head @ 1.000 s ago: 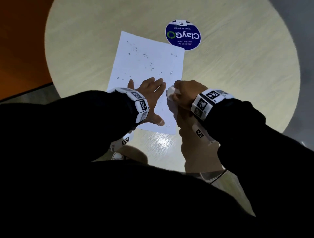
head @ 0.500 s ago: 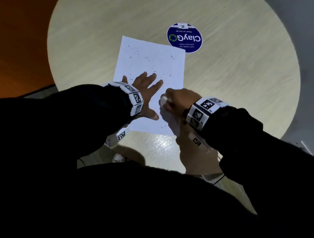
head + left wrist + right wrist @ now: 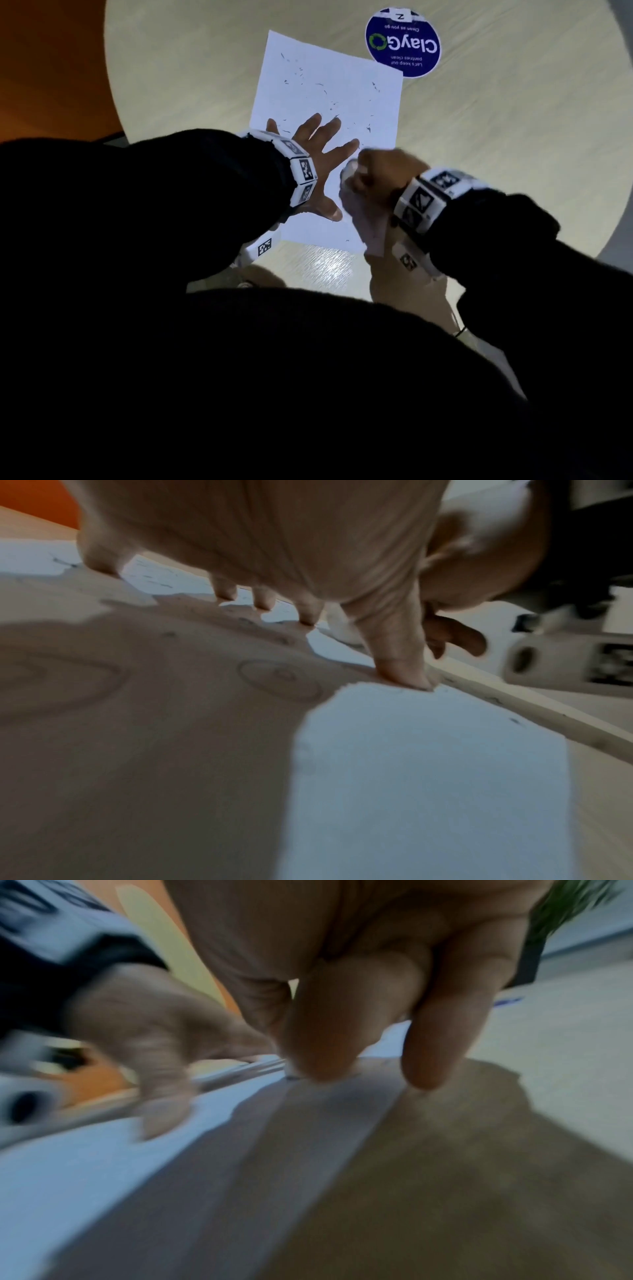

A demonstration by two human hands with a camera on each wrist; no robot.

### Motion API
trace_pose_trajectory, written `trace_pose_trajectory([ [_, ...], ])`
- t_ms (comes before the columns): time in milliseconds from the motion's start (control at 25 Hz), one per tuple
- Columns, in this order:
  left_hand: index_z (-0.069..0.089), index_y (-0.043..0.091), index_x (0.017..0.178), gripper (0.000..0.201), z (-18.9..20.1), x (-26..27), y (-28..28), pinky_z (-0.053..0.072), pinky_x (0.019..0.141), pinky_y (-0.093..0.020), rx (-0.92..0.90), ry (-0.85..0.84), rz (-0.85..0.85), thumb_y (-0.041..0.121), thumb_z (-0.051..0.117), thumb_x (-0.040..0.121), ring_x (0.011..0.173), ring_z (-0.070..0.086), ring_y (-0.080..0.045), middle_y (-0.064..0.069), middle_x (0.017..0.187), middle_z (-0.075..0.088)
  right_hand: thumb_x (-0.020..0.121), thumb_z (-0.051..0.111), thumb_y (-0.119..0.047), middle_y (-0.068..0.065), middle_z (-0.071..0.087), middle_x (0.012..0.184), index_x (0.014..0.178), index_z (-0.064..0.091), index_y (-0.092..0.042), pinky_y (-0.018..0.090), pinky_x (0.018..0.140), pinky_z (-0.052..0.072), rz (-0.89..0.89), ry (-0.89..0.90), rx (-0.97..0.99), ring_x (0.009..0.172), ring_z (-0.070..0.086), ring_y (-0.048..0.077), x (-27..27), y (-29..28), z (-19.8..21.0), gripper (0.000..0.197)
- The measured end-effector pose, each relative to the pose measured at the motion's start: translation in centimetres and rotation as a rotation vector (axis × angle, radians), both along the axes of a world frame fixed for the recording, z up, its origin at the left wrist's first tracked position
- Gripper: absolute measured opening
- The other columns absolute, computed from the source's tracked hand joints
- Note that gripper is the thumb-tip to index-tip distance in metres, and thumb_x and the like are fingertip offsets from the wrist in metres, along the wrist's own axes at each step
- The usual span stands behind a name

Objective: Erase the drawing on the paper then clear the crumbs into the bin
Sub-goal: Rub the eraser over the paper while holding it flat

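Note:
A white paper (image 3: pixel 329 78) lies on the round table, strewn with dark eraser crumbs (image 3: pixel 323 87). My left hand (image 3: pixel 317 154) presses flat on its lower half with fingers spread; the left wrist view shows the fingertips (image 3: pixel 404 674) on the sheet and a faint pencilled circle (image 3: pixel 279 676) in the palm's shadow. My right hand (image 3: pixel 380 171) is curled round a white eraser (image 3: pixel 350 170) at the paper's right edge, just right of the left fingertips. The right wrist view is blurred, with curled fingers (image 3: pixel 322 1047) down on the paper (image 3: pixel 68 1164).
The pale wood-grain table (image 3: pixel 513 154) carries a round blue "ClayGo" sticker (image 3: pixel 403 42) beyond the paper's far right corner. Orange floor (image 3: pixel 51 68) shows past the table's left rim. My dark sleeves and body fill the near side.
My right hand with the eraser has shifted along the paper's right edge, toward the left fingertips. The left hand stays pressed on the sheet. The head view has moved closer.

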State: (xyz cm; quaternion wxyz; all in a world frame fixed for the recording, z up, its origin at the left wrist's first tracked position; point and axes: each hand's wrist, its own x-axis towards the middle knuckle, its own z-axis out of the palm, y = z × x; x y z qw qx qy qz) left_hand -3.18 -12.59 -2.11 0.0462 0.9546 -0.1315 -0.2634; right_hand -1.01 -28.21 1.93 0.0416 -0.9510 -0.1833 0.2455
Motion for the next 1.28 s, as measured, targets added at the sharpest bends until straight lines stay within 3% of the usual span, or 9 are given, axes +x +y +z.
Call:
trace_pose_trajectory([
  [120, -0.016, 0.036, 0.149, 0.117, 0.2, -0.2, -0.1, -0.001, 0.109, -0.068, 0.014, -0.004, 0.001, 0.084, 0.051, 0.066, 0.145, -0.022, -0.019, 0.007, 0.157, -0.026, 0.093, 0.048, -0.035, 0.012, 0.059, 0.104, 0.11, 0.054, -0.008, 0.03, 0.072, 0.034, -0.073, -0.062, -0.02, 0.092, 0.054, 0.028, 1.9, 0.2, 0.4, 0.033],
  [320, -0.014, 0.033, 0.15, 0.118, 0.0, -0.1, 0.0, 0.001, 0.107, -0.07, 0.005, -0.02, -0.004, 0.084, 0.05, 0.066, 0.146, -0.018, -0.02, 0.006, 0.158, -0.023, 0.09, 0.051, -0.029, 0.0, 0.047, 0.077, 0.083, 0.049, -0.015, 0.03, 0.067, 0.035, 0.003, -0.022, -0.053, 0.077, 0.046, 0.022, -2.1, 0.4, 0.4, 0.015],
  [480, -0.017, 0.032, 0.15, 0.121, -0.3, -0.1, 0.1, 0.0, 0.107, -0.069, -0.003, -0.024, -0.017, 0.089, 0.044, 0.061, 0.146, -0.019, -0.02, 0.006, 0.158, -0.023, 0.093, 0.049, -0.034, 0.007, 0.054, 0.093, 0.095, 0.051, -0.014, 0.03, 0.069, 0.035, -0.114, -0.013, -0.01, 0.088, 0.054, 0.027, 1.4, 0.9, 0.8, 0.021],
  [640, -0.012, 0.033, 0.151, 0.123, -0.5, -0.4, 0.2, 0.001, 0.106, -0.071, -0.022, -0.051, -0.005, 0.095, 0.03, 0.052, 0.147, -0.014, -0.02, 0.006, 0.159, -0.019, 0.094, 0.047, -0.031, 0.002, 0.049, 0.077, 0.083, 0.049, -0.015, 0.029, 0.068, 0.032, -0.021, 0.022, -0.031, 0.078, 0.047, 0.024, -2.2, 0.4, -0.1, 0.019],
  [760, -0.017, 0.033, 0.149, 0.121, -0.3, -0.1, 0.2, -0.001, 0.108, -0.069, 0.01, -0.004, -0.012, 0.091, 0.04, 0.06, 0.146, -0.019, -0.019, 0.007, 0.157, -0.025, 0.094, 0.045, -0.036, 0.011, 0.059, 0.1, 0.109, 0.054, -0.011, 0.03, 0.072, 0.035, -0.097, -0.013, -0.054, 0.085, 0.048, 0.024, 1.0, 0.8, 0.2, 0.03],
  [840, -0.018, 0.032, 0.149, 0.123, -0.4, 0.2, 0.1, -0.001, 0.108, -0.068, 0.023, -0.002, -0.004, 0.092, 0.04, 0.059, 0.146, -0.019, -0.018, 0.008, 0.157, -0.025, 0.094, 0.045, -0.036, 0.014, 0.06, 0.112, 0.113, 0.053, -0.01, 0.031, 0.074, 0.036, -0.125, -0.007, -0.022, 0.091, 0.052, 0.026, 1.9, 0.9, 0.4, 0.033],
  [1000, -0.015, 0.028, 0.151, 0.126, -0.7, 0.0, 0.3, 0.001, 0.107, -0.069, 0.014, -0.028, -0.005, 0.093, 0.038, 0.056, 0.147, -0.015, -0.018, 0.007, 0.159, -0.021, 0.092, 0.048, -0.03, 0.008, 0.061, 0.093, 0.097, 0.057, -0.011, 0.033, 0.073, 0.046, 0.009, -0.039, -0.039, 0.088, 0.058, 0.03, -2.8, 0.7, 0.0, 0.022],
  [1160, -0.019, 0.028, 0.15, 0.13, -0.2, 0.1, 0.0, -0.001, 0.108, -0.068, 0.017, 0.005, -0.003, 0.093, 0.035, 0.051, 0.146, -0.019, -0.018, 0.007, 0.157, -0.025, 0.093, 0.047, -0.035, 0.01, 0.057, 0.098, 0.099, 0.052, -0.013, 0.03, 0.07, 0.035, -0.081, -0.005, -0.03, 0.081, 0.049, 0.025, 1.5, 1.0, 0.6, 0.023],
  [1280, -0.016, 0.027, 0.151, 0.127, -0.3, 0.0, 0.2, 0.0, 0.108, -0.068, 0.002, -0.002, 0.014, 0.091, 0.042, 0.058, 0.146, -0.017, -0.017, 0.008, 0.158, -0.022, 0.093, 0.045, -0.031, 0.012, 0.062, 0.096, 0.094, 0.054, -0.01, 0.034, 0.073, 0.043, -0.06, -0.057, -0.016, 0.084, 0.056, 0.03, -0.7, 1.0, 0.3, 0.023],
])
